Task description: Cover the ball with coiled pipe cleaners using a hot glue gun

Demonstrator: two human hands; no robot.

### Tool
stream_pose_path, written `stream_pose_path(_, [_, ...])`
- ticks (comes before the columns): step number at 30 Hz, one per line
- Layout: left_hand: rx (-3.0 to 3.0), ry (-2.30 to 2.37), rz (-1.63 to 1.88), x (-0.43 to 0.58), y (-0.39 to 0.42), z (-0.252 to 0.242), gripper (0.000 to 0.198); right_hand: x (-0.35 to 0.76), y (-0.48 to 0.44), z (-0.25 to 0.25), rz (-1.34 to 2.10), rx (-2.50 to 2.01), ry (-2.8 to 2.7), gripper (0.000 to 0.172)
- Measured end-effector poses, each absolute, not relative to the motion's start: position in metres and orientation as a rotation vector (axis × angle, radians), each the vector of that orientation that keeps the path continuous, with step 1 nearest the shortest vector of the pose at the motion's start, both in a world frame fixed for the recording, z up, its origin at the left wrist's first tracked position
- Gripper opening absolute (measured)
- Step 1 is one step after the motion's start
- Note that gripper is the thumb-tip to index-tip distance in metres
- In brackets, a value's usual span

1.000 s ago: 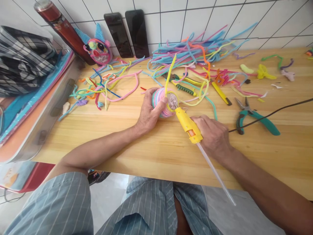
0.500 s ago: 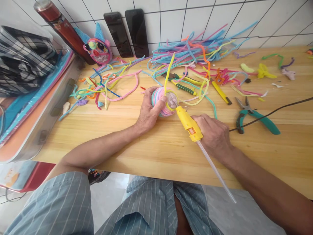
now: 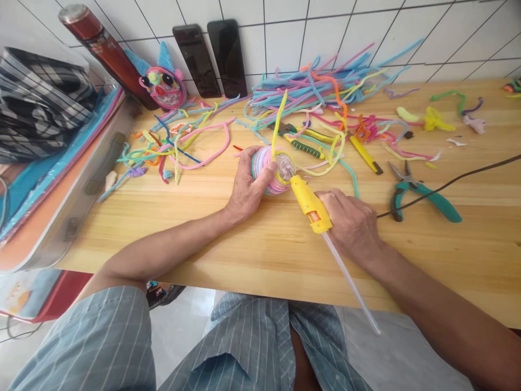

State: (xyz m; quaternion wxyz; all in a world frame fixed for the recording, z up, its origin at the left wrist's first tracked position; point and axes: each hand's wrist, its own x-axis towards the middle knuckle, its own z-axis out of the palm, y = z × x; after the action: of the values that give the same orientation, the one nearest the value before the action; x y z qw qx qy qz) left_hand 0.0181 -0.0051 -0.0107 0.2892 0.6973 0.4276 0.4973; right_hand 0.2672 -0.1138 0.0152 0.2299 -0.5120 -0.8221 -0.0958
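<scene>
My left hand (image 3: 246,187) is closed around a round ball (image 3: 273,168) wrapped in pastel pipe cleaners, held on the wooden table (image 3: 171,228). A yellow pipe cleaner (image 3: 278,120) rises from the ball's top. My right hand (image 3: 350,224) grips a yellow glue gun (image 3: 309,203), whose nozzle touches the ball's clear end. A long clear glue stick (image 3: 350,282) juts from the gun's back past the table edge.
A big heap of coloured pipe cleaners (image 3: 321,87) lies at the back. Teal pliers (image 3: 423,194), a yellow utility knife (image 3: 364,155) and a black cord (image 3: 448,184) are to the right. A clown-face craft (image 3: 161,84), two phones (image 3: 211,57) and a red bottle (image 3: 103,49) stand behind.
The glue gun and my right hand have shifted slightly left and up against the ball. My left hand keeps its hold.
</scene>
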Motion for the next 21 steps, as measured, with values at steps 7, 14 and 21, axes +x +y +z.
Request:
stream_pose_path(7, [1.839, 1.160, 1.304, 0.0157, -0.0020, -0.0117, 0.068, 0.2686, -0.1154, 0.0149, -0.308, -1.358, -2.251, 0.028])
stream_pose_path(14, [1.845, 1.156, 1.298, 0.0144, -0.0017, -0.0128, 0.065, 0.2703, -0.1161, 0.0109, -0.300, -1.392, -2.257, 0.027])
stream_pose_path(21, [1.858, 1.133, 1.304, 0.0166, -0.0045, -0.0101, 0.067, 0.2728, -0.1126, 0.0113, -0.292, -1.432, -2.254, 0.031])
